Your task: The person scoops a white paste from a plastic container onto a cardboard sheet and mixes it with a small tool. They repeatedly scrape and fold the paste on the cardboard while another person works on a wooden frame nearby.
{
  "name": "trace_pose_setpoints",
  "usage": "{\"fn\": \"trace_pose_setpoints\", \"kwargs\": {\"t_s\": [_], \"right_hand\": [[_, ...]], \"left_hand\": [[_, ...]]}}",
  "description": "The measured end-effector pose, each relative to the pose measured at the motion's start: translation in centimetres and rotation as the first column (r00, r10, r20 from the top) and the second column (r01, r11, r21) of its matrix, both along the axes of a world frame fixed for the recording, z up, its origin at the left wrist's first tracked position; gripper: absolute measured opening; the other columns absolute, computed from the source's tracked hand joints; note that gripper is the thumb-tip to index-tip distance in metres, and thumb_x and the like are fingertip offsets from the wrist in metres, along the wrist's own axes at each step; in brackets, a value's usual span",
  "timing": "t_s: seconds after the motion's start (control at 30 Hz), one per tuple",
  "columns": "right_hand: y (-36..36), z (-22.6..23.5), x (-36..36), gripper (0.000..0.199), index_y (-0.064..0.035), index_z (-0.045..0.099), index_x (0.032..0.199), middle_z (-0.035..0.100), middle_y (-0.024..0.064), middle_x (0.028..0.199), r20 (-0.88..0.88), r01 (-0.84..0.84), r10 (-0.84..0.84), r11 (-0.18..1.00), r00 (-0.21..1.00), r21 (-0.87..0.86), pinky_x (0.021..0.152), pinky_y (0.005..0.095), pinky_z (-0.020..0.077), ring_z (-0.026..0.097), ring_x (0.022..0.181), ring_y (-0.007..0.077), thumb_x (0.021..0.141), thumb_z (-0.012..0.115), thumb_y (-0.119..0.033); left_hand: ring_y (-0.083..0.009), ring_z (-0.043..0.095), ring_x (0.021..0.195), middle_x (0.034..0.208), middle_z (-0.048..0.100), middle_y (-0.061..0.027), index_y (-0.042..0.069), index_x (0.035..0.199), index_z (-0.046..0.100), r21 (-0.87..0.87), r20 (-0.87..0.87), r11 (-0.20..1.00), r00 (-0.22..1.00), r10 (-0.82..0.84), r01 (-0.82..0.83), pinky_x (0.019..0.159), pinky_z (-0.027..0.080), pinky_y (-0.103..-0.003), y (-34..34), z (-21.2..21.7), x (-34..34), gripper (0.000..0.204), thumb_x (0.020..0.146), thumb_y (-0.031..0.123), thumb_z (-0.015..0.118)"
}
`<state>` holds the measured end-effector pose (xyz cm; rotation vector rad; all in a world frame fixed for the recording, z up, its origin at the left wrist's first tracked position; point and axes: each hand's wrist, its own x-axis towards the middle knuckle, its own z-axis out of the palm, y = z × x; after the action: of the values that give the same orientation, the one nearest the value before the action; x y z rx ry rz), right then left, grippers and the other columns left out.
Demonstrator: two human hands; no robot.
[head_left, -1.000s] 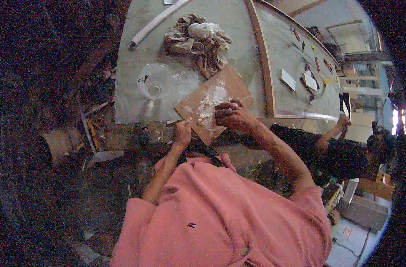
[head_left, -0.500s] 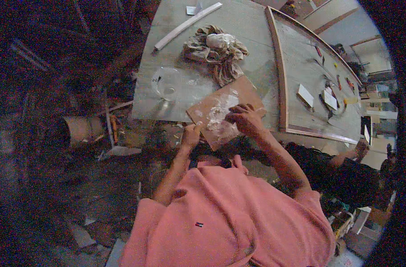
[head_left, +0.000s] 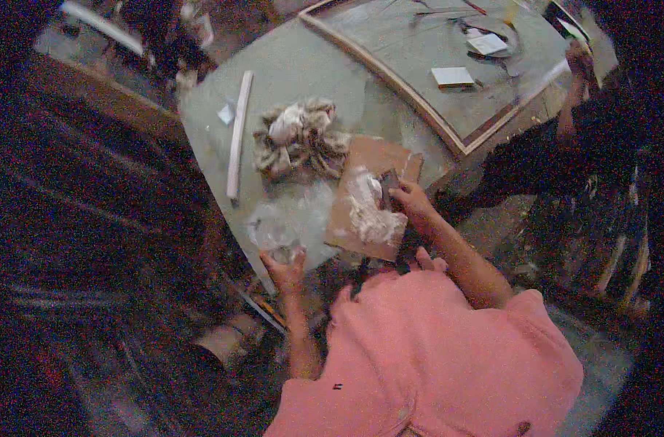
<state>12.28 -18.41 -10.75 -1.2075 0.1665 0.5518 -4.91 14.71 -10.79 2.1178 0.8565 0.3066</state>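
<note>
Though tub (head_left: 269,227) blurs, left hand (head_left: 285,270) perhaps touches; outline faint.

brown board (head_left: 381,151), white smears (head_left: 376,222), dark handheld piece (head_left: 388,185), pink shirt (head_left: 434,342)

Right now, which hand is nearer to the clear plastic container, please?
Left: the left hand is at the near side of the container; the right hand is farther right, over the board.
</note>
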Motion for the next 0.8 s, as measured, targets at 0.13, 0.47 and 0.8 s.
{"fn": "trace_pose_setpoints", "kwargs": {"t_s": [0.13, 0.47, 0.8], "right_hand": [[1.3, 1.1, -1.2, 0.027, 0.0009, 0.066, 0.114, 0.072, 0.0065, 0.092, 0.138, 0.126, -0.101, 0.974, 0.985, -0.187, 0.069, 0.033, 0.0547, 0.069, 0.079, 0.0177, 0.094, 0.064, -0.017], [-0.1, -0.1, -4.9, 0.024, -0.0014, 0.069, 0.112, 0.073, 0.0051, 0.093, 0.073, 0.215, -0.203, 0.937, 0.977, -0.277, 0.071, 0.0308, 0.054, 0.067, 0.077, 0.0147, 0.095, 0.063, -0.018], [1.5, -0.1, -5.6, 0.027, -0.0003, 0.073, 0.109, 0.074, 0.0048, 0.092, 0.124, 0.22, -0.189, 0.923, 0.974, -0.317, 0.068, 0.0325, 0.054, 0.066, 0.076, 0.014, 0.094, 0.066, -0.022]], "left_hand": [[-0.0368, 0.05, 0.131, 0.143, 0.049, -0.023, -0.003, 0.153, 0.026, -0.123, 0.116, 0.992, 0.993, -0.022, 0.036, 0.113, 0.039, -0.045, 3.7, -1.0, 2.3, 0.118, 0.064, 0.031, 0.097], [-0.0357, 0.055, 0.124, 0.132, 0.058, -0.0162, 0.0, 0.134, 0.054, 0.094, 0.481, 0.978, 0.851, -0.21, 0.188, 0.111, 0.042, -0.048, 4.9, -1.4, 6.8, 0.082, 0.065, 0.02, 0.094], [-0.0338, 0.061, 0.119, 0.127, 0.062, -0.0168, 0.001, 0.128, 0.057, 0.117, 0.201, 0.87, 0.847, -0.493, 0.479, 0.103, 0.048, -0.043, -0.1, 4.2, 9.1, 0.075, 0.062, 0.016, 0.089]]}}
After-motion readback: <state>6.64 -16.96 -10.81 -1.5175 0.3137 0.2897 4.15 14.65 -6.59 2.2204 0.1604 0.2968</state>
